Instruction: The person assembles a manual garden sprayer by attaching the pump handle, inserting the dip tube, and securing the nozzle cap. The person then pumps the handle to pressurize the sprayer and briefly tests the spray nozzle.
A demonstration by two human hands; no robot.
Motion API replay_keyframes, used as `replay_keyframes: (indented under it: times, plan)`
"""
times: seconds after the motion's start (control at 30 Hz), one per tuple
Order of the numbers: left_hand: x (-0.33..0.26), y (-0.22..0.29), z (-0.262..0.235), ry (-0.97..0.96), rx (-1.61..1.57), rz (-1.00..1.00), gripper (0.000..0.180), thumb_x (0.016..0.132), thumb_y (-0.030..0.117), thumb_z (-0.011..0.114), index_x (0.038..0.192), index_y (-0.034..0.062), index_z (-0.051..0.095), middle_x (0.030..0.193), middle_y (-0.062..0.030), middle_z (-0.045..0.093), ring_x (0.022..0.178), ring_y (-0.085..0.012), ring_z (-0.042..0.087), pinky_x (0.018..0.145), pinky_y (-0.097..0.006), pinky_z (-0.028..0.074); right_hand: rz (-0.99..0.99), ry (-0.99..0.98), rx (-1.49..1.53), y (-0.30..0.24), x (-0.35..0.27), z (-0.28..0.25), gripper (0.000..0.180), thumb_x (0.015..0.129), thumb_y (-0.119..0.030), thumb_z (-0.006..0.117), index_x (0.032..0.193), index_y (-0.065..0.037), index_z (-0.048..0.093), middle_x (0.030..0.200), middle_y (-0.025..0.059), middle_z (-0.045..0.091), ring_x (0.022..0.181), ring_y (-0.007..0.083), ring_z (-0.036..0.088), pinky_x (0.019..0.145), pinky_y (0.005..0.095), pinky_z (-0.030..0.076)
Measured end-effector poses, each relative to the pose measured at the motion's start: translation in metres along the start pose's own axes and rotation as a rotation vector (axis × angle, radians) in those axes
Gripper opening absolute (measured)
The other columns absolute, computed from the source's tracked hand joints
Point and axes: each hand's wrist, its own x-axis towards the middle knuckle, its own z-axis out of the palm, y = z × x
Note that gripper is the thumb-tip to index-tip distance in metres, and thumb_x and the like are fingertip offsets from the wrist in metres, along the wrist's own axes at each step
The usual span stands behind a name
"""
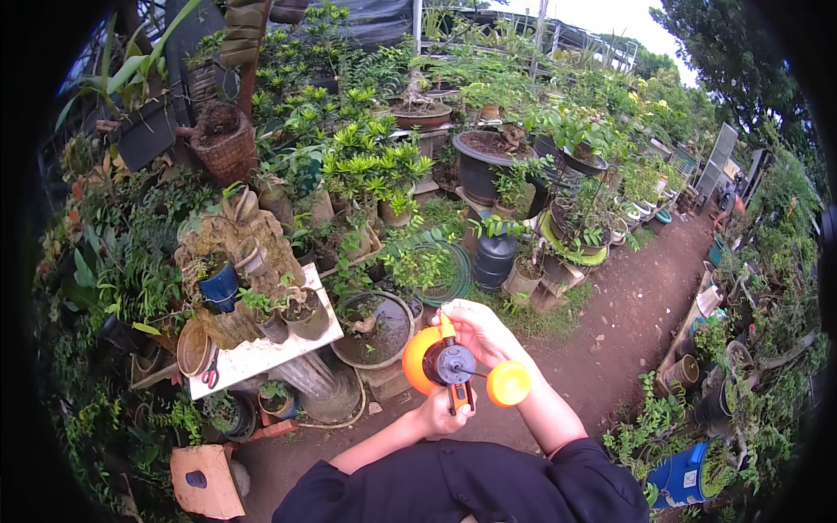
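An orange pump sprayer point(418, 362) with a black collar is held out in front of my chest, its plunger knob point(508, 384) sticking out to the right on a thin rod. My left hand point(446, 413) is wrapped round the sprayer's orange and black handle on the side closest to me. At the far end, the fingers of my right hand point(471, 327) pinch the orange nozzle point(446, 326). To the left, a white board point(253, 362) carries several small potted plants, a blue pot point(218, 288) and red-handled scissors point(210, 373).
Beyond my hands stand a round basin-like planter point(399, 349), a coiled green hose point(455, 272) and a large dark pot point(475, 179). A dirt path point(623, 322) runs toward the far right between rows of plants. A blue container point(680, 478) lies at lower right.
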Motion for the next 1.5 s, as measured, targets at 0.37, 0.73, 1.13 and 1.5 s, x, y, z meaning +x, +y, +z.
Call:
replay_keyframes:
  times: [0.37,0.73,1.13,1.5]
  plan:
    - [0.074,-0.047,0.045,-0.161,-0.090,0.083,0.021,0.093,0.018,0.055,0.077,0.0033,0.056,0.068,-0.0060,0.058,0.057,-0.0196,0.058,0.057,-0.033,0.048,-0.058,0.101,-0.009,-0.064,-0.037,-0.070,0.034,0.099,-0.021,0.058,0.120,0.005,0.062,0.110,0.0149,0.070,0.104,0.0213,0.066,0.095,0.0343,0.051]
    - [0.167,-0.151,0.063,-0.195,-0.286,-0.070,0.028,0.096,0.024,0.056,0.078,0.0032,0.056,0.067,-0.0047,0.060,0.059,-0.0170,0.060,0.057,-0.031,0.049,-0.030,0.298,0.059,-0.118,0.024,-0.190,0.019,0.093,-0.015,0.068,0.106,-0.002,0.066,0.101,0.0091,0.070,0.094,0.0172,0.067,0.082,0.0316,0.054]
    - [0.308,-0.233,0.056,-0.156,-0.065,0.128,0.026,0.093,0.024,0.059,0.079,0.0022,0.059,0.067,-0.0049,0.060,0.057,-0.0196,0.060,0.057,-0.034,0.050,0.034,0.145,0.031,-0.221,0.119,-0.286,0.032,0.099,-0.024,0.058,0.116,0.004,0.062,0.112,0.0138,0.068,0.101,0.0204,0.065,0.096,0.0354,0.051]
    - [0.340,-0.259,0.071,-0.094,-0.035,0.043,0.035,0.097,0.032,0.056,0.076,0.0042,0.057,0.066,-0.0054,0.059,0.058,-0.0206,0.061,0.056,-0.034,0.049,0.018,0.040,0.212,-0.232,0.140,-0.347,0.023,0.095,-0.011,0.066,0.111,0.005,0.065,0.108,0.0127,0.070,0.102,0.0221,0.068,0.091,0.0335,0.055]
